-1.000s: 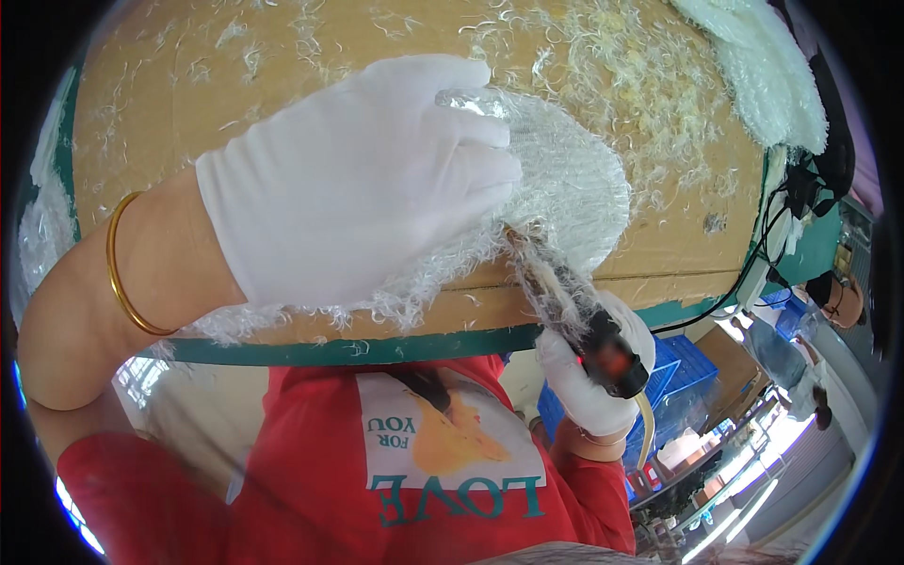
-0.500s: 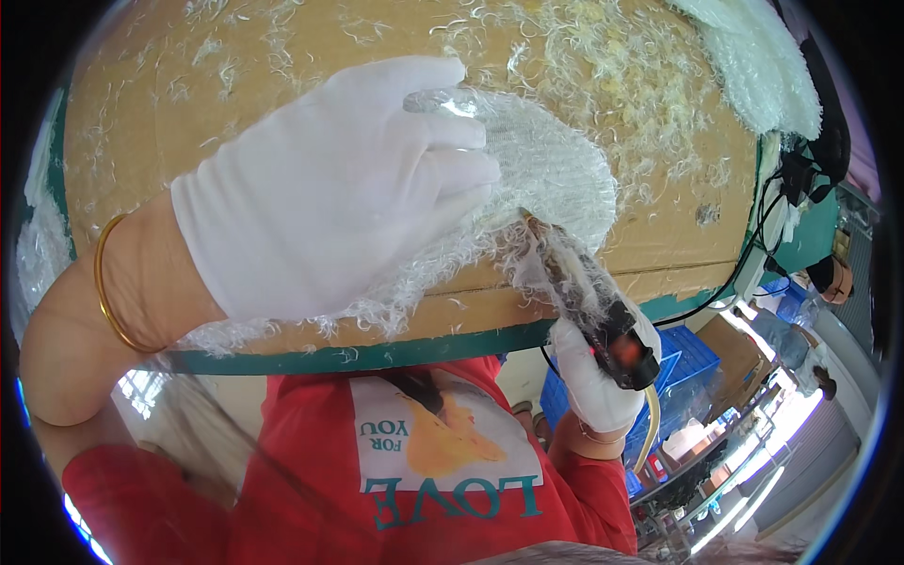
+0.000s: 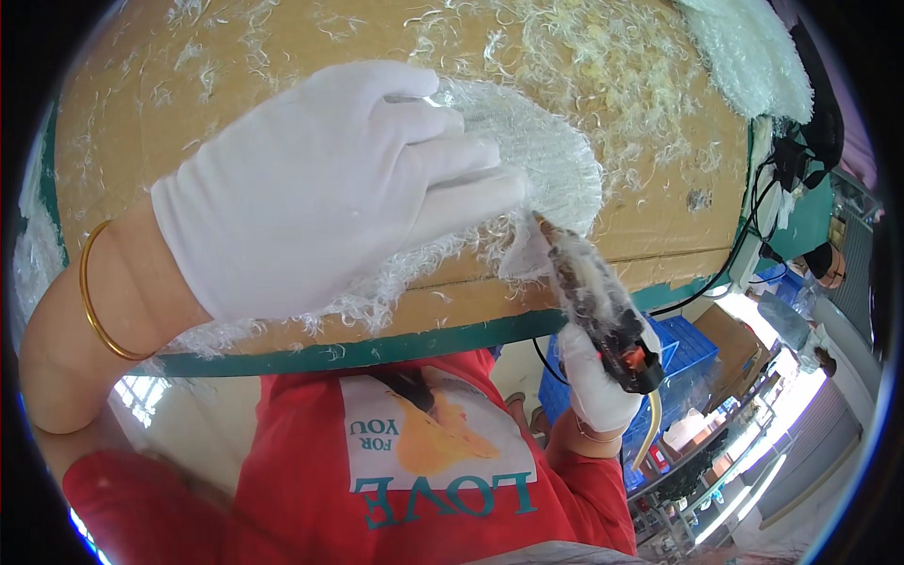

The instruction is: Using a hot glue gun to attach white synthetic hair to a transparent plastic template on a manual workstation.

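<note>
A translucent white woven piece [image 3: 546, 151] with a rounded end and a frayed near edge lies on a cardboard sheet [image 3: 673, 231]. My left hand [image 3: 311, 193], in a white glove, rests flat on its left part with the fingers stretched out, hiding much of it. In my right hand [image 3: 595, 386], also gloved, is a black handheld tool [image 3: 593, 292] with a tapering, copper-coloured tip and white fibres stuck along its body. That tip sits at the piece's near edge, close to my left fingertips; whether it touches cannot be made out.
Loose fibre shavings [image 3: 631, 75] litter the cardboard. At the far right lies a shaggy white pile [image 3: 753, 56]. A black cable [image 3: 711, 282] runs past the table's green edge [image 3: 377, 353]. Blue crates [image 3: 683, 353] stand below on the right.
My left hand's fingers have stretched further right, nearer the tool's tip. The tool has shifted slightly along the piece's edge and stands a little steeper. The whole view has slid slightly.
</note>
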`<state>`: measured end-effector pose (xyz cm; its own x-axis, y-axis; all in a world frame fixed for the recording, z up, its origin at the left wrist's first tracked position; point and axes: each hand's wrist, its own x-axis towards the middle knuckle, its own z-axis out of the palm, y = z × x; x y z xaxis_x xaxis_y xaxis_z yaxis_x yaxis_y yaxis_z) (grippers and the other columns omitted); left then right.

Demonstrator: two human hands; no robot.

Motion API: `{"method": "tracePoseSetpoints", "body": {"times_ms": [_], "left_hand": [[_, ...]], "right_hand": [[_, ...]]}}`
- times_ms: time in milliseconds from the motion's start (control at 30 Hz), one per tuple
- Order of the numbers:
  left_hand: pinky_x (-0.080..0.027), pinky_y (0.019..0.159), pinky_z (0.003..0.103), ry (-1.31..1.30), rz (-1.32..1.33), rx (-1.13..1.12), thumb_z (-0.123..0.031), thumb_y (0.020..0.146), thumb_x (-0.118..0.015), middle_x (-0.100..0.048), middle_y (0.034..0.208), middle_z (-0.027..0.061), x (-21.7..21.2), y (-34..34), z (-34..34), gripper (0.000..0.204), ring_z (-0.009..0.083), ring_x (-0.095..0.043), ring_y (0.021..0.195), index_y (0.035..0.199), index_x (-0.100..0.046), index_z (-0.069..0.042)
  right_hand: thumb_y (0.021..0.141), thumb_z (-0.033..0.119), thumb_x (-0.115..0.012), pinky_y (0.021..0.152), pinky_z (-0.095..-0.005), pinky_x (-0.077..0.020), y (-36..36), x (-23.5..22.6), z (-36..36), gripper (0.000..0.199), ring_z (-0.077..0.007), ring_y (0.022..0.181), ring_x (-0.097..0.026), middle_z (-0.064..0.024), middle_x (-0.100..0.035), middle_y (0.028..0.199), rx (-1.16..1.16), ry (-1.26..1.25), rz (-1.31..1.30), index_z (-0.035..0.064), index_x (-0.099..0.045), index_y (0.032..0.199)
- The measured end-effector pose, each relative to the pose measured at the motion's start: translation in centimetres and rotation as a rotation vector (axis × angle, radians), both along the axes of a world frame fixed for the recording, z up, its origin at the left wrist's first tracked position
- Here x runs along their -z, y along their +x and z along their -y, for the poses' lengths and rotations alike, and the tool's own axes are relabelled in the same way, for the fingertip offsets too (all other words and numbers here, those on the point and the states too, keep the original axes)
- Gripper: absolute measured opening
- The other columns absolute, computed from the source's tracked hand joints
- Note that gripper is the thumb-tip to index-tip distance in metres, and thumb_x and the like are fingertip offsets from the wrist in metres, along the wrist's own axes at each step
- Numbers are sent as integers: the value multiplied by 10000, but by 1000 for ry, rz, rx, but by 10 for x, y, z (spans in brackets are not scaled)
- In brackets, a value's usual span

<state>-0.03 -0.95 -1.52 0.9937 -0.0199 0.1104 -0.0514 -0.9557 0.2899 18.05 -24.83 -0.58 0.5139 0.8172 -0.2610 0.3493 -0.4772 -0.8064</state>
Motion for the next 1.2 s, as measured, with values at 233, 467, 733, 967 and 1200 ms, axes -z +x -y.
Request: {"method": "tracePoseSetpoints", "body": {"times_ms": [233,467,733,967,1200], "left_hand": [[-442,1008,388,-82,-120,-27,-52,763,-684,-638,1178,70,-7,6,-3,628,251,-579,1076,1378,-585,-129],[-466,928,387,-63,-190,-41,-70,701,-732,-622,1074,88,-11,9,-6,726,274,-574,978,1402,-566,-153],[-475,898,388,-19,-178,-58,-59,684,-743,-632,1085,98,-10,9,-2,764,286,-585,986,1415,-555,-175],[-485,846,388,-3,-186,-30,-77,683,-756,-635,1069,83,-15,12,-5,815,269,-583,935,1455,-518,-189],[-471,795,364,121,-289,34,-154,693,-765,-604,960,51,-26,19,-4,906,232,-567,865,1528,-422,-229]], "right_hand": [[653,111,-799,562,-394,-448,6,0,-8,212,-313,604,-580,-93,-576,691,-125,21,133,75,-613,749],[652,97,-795,550,-378,-424,9,-2,0,216,-298,589,-553,-91,-547,669,-33,-3,-4,65,-604,748],[633,101,-792,570,-392,-435,9,-1,9,223,-318,612,-555,-95,-557,687,-27,22,39,69,-611,759],[645,86,-807,598,-371,-467,15,-3,0,230,-307,648,-595,-86,-598,735,-136,-13,104,69,-649,810],[649,69,-814,640,-356,-497,17,-3,-3,259,-297,702,-636,-91,-644,825,-175,64,139,64,-675,867]]}}
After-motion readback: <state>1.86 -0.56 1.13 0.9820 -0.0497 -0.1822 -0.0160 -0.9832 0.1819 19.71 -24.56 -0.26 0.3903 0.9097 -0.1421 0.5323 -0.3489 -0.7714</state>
